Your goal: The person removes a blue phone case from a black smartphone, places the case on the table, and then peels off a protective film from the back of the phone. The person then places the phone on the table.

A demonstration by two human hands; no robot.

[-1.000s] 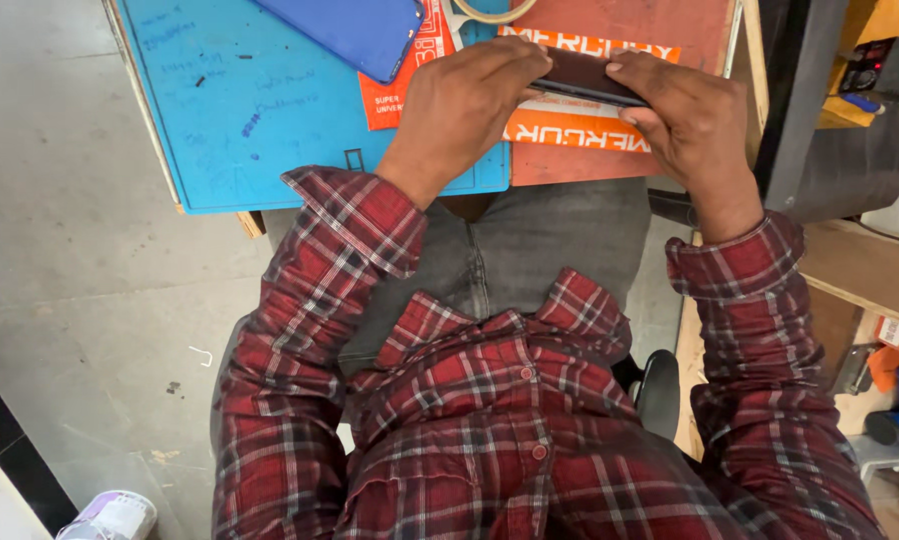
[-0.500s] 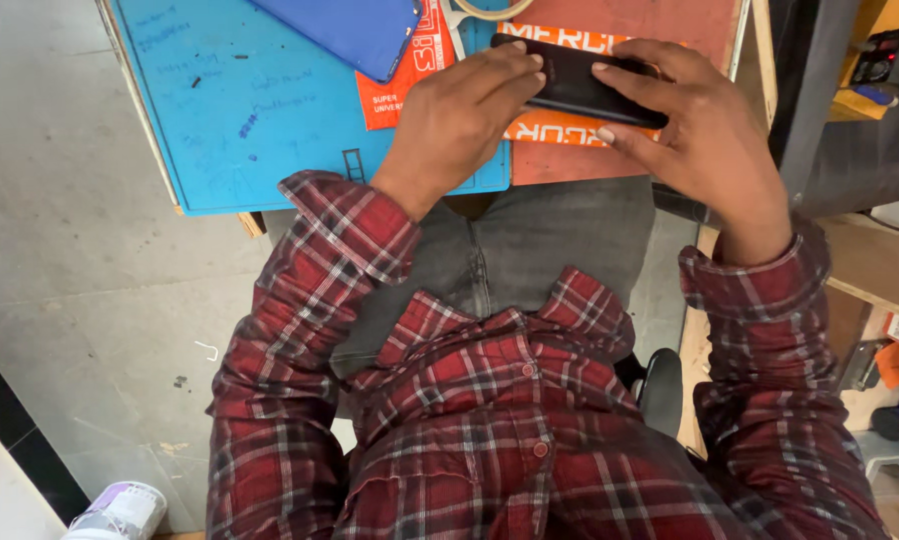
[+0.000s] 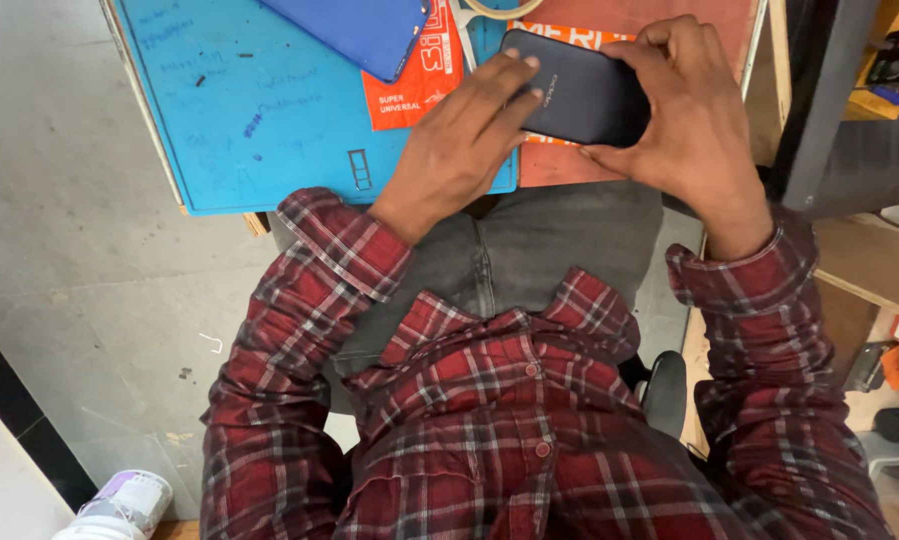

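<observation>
Holding a dark phone (image 3: 580, 88) back-side up with both hands, just above the near edge of the bench. Right hand (image 3: 695, 130) wrapping snugly around its right end, thumb tucked underneath. Left hand (image 3: 465, 145) lying flat, fingers (image 3: 510, 85) resting spread on the phone's left end. Sitting underneath: a blue work mat (image 3: 260, 110), orange packaging (image 3: 415, 85), plus a blue slab (image 3: 365, 30) further left and farther away.

Red plaid button-up shirt, cuffed long sleeves, dark grey trousers.
</observation>
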